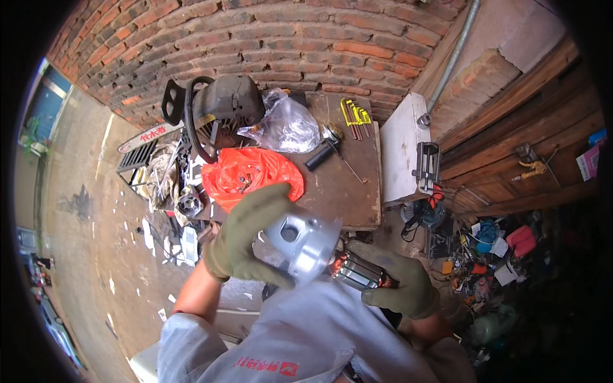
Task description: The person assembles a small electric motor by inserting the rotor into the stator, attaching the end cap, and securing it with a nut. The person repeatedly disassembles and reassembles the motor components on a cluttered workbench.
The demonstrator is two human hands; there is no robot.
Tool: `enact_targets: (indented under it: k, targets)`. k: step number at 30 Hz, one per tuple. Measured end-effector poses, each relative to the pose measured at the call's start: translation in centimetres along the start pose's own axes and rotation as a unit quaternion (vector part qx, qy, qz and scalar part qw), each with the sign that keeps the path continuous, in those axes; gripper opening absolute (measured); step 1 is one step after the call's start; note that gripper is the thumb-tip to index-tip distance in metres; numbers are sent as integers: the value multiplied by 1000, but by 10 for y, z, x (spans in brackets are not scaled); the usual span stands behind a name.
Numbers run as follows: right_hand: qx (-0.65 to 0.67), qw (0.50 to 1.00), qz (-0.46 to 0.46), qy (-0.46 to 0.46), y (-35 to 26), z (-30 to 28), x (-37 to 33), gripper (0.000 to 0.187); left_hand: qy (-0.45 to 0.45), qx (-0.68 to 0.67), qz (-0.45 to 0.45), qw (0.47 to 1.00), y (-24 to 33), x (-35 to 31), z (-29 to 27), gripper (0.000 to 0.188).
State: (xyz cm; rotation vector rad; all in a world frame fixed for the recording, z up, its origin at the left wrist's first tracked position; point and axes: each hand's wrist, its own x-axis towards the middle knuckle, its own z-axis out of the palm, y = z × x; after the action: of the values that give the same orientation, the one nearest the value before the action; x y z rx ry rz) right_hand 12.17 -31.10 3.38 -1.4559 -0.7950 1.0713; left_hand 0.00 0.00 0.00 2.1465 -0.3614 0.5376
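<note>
Left hand [241, 241] is gripping a silver metal housing [308, 249]; right hand [408, 282], just beside it, is holding a copper-wound rotor [356, 271], apparently keeping ends facing. Beyond left hand, red bag [281, 171] is cradling small parts [245, 181], likely preventing scatter.

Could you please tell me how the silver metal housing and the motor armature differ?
The silver metal housing is wider, the motor armature slimmer. The housing is mostly plain silver; the armature is striped, with copper-coloured windings. The left grip holds the housing, the right grip the armature. Both show shiny metal surfaces.
</note>
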Motion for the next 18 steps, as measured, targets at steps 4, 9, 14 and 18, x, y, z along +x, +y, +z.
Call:
enact_targets:
  k: [4, 9, 14, 18]
  targets:
    - [31, 999, 21, -22, 0, -7, -4, 76, -84, 226, 64, 968, 29, 13, 5, 93]
    - [2, 998, 41, -43, 0, -15, 1, 74, -103, 241, 2, 965, 37, 19, 16, 70]
    - [-24, 998, 54, -33, -2, -11, 3, 74, -129, 216, 35, 967, 24, 14, 18, 78]
    - [-55, 996, 59, -36, -8, -5, 5, 69, -134, 163, -7, 977, 38, 19, 16, 92]
